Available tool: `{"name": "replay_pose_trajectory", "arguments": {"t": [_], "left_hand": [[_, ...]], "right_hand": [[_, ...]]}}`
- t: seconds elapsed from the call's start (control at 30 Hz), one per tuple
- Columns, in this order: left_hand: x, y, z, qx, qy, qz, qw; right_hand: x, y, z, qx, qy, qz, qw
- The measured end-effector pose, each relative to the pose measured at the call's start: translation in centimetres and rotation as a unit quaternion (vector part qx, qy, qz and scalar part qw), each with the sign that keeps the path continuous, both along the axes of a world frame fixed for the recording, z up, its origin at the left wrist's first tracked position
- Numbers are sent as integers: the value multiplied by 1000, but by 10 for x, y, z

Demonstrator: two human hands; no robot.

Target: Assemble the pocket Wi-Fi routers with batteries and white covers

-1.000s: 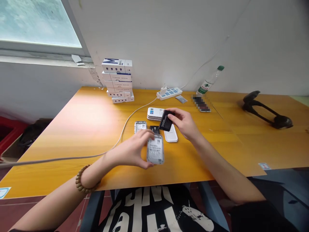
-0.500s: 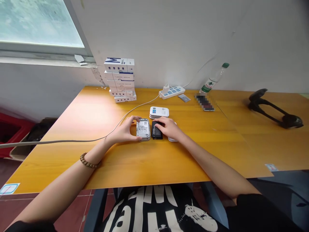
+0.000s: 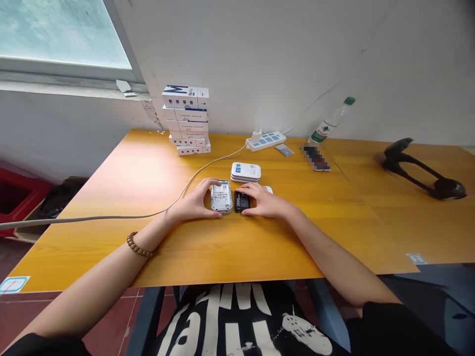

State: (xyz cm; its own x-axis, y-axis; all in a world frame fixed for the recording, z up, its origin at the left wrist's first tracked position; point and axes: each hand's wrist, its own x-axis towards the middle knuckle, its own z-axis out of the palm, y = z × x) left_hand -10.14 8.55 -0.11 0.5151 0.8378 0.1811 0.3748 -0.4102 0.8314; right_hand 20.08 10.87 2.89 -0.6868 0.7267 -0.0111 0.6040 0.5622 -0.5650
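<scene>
My left hand (image 3: 198, 200) grips a white device (image 3: 221, 196) by its far and near edges, thumb at the near side. The device lies with its back off, showing a printed label and a QR code inside. Just right of it, my right hand (image 3: 263, 200) holds a black battery (image 3: 242, 202) marked 3000 mAh between thumb and fingers, at its near and far ends. A white cover piece (image 3: 269, 189) shows partly behind my right hand. Beyond both hands sits a small stack of white devices (image 3: 245, 171).
A stack of white boxes (image 3: 187, 121) stands at the back left. A power strip (image 3: 266, 141) with a plug, a phone (image 3: 316, 157) and a water bottle (image 3: 333, 121) are along the wall. A cable (image 3: 148, 216) crosses the table at left. A black stand (image 3: 423, 170) lies at right.
My right thumb has moved from the battery's face to its near end, so the hand now spans the battery. The left hand keeps its hold on the device.
</scene>
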Motion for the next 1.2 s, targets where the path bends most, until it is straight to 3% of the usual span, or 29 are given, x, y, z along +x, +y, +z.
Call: {"name": "replay_pose_trajectory", "arguments": {"t": [0.37,0.47,0.57,0.63,0.77,0.87,0.97,1.07,1.13,1.2], "left_hand": [[-1,0,0,-8,-7,-7,1000],[0,0,1,-9,-6,-2,1000],[0,0,0,-24,-8,2,1000],[0,0,-1,-30,-10,2,1000],[-1,0,-4,-17,-13,-4,1000],[-5,1,-4,13,3,7,1000],[-6,-1,0,89,5,39,995],[4,-11,12,196,-39,73,977],[17,-24,22,248,-62,82,963],[31,-39,32,258,-60,77,961]], "right_hand": [[-3,-4,3,10,-21,8,1000],[-2,-1,8,43,-7,5,999],[-1,17,20,127,20,-26,991],[0,36,29,162,-15,-57,985],[-1,71,41,80,-149,-67,983],[0,81,44,51,-154,-64,985],[3,73,45,89,-86,-89,988],[2,45,44,72,71,-137,985],[-5,15,43,-13,206,-168,964],[-17,-21,39,-140,306,-151,929]]}}
